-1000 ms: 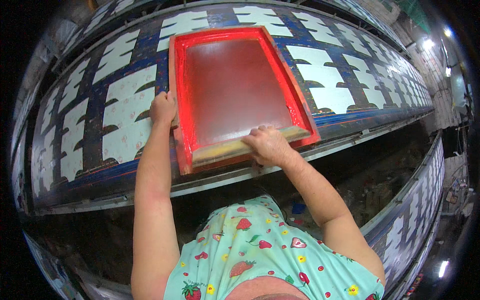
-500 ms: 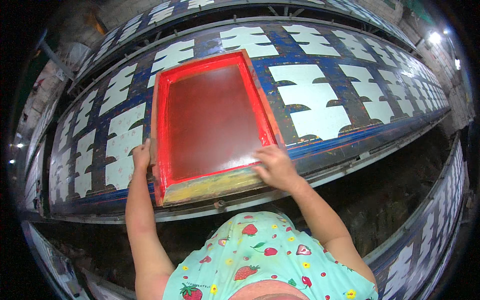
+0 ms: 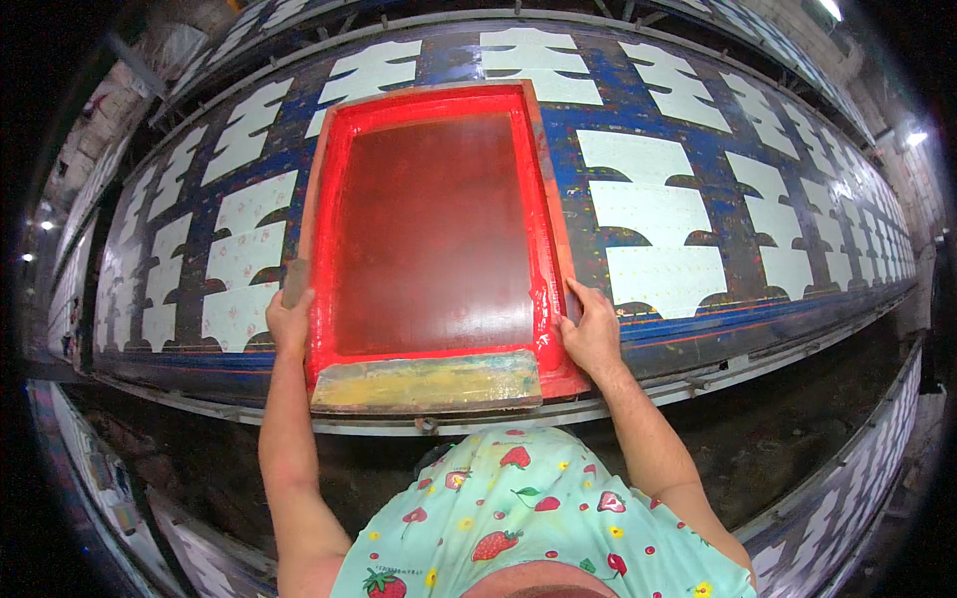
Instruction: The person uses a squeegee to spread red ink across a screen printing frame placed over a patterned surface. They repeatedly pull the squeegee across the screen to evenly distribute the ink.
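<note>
Squarely between both hands, a red-edged screen frame [image 3: 434, 234] is lying on the worktop [image 3: 738, 324].
Left hand [image 3: 289, 319] and right hand [image 3: 594, 329] are gripping its opposite sides; a yellow-smeared board [image 3: 429, 382] is spanning its near end, and white cut pieces [image 3: 658, 214] are flanking it, its far corners partly covering others.

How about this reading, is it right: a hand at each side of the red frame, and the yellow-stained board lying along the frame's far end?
Not quite: the yellow-stained board lies along the near end of the red frame, as the head view shows. The left hand and right hand are at its sides.
</note>
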Demonstrator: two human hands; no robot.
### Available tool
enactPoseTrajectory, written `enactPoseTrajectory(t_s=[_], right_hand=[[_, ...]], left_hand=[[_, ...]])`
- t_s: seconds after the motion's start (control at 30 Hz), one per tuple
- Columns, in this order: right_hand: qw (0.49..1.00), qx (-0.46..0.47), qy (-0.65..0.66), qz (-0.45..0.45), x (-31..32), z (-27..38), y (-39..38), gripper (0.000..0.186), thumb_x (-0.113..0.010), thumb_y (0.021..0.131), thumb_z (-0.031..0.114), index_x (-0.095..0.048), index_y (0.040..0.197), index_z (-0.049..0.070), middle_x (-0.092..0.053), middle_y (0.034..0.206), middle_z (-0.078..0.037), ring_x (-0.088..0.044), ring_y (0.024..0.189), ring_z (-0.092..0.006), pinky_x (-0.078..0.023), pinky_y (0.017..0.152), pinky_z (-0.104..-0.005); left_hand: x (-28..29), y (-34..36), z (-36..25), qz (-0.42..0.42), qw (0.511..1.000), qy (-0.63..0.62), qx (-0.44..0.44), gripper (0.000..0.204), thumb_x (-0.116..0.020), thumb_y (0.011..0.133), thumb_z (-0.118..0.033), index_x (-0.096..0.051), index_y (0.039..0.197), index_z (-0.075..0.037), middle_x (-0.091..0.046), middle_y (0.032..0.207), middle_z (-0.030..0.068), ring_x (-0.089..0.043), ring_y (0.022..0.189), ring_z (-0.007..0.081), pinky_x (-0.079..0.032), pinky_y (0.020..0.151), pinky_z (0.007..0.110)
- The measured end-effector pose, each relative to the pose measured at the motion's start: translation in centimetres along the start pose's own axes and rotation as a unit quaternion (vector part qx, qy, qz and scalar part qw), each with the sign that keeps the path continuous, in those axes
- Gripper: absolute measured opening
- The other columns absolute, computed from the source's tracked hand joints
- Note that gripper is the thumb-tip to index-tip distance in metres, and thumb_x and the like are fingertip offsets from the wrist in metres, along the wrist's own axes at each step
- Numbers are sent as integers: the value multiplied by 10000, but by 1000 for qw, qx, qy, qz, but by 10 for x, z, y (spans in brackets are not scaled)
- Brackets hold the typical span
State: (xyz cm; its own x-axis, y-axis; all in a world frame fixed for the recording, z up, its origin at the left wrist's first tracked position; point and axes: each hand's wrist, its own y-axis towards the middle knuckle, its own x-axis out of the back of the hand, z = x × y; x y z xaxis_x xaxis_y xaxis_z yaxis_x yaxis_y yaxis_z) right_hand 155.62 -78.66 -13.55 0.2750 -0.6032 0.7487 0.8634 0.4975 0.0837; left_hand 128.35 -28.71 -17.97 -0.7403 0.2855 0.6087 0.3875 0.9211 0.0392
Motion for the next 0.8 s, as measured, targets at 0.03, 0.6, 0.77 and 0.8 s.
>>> enactPoseTrajectory(t_s=[0.03,0.6,0.77,0.8], right_hand=[[1000,8,-9,-3,-2,1,1,613,-860,848,75,-701,1439,50,-737,1257,-208,-681,1220,-433,-547,1094,-512],[998,26,16,-46,44,24,20,360,-768,803,-18,-829,1140,96,-749,1086,-152,-715,1085,-379,-585,991,-479],[998,-11,16,-64,80,-22,35,389,-728,807,-74,-833,1148,82,-733,1082,-154,-729,1071,-363,-604,958,-451],[997,-10,9,-73,90,-37,37,405,-715,802,-100,-832,1151,70,-729,1079,-156,-738,1061,-351,-615,939,-434]], left_hand=[[-1,0,-1,9,999,-32,17,446,-941,890,-245,-787,1201,36,-837,1061,141,-779,948,247,-591,888,402],[8,-11,-36,54,992,-105,49,299,-868,979,-144,-775,1212,18,-806,1109,71,-725,981,178,-562,916,358],[-34,-41,-78,39,988,-145,44,321,-881,967,-113,-756,1236,12,-798,1116,73,-730,963,171,-576,914,355],[-47,-49,-87,33,988,-143,49,324,-883,964,-109,-755,1235,13,-797,1112,71,-730,959,171,-576,912,354]])
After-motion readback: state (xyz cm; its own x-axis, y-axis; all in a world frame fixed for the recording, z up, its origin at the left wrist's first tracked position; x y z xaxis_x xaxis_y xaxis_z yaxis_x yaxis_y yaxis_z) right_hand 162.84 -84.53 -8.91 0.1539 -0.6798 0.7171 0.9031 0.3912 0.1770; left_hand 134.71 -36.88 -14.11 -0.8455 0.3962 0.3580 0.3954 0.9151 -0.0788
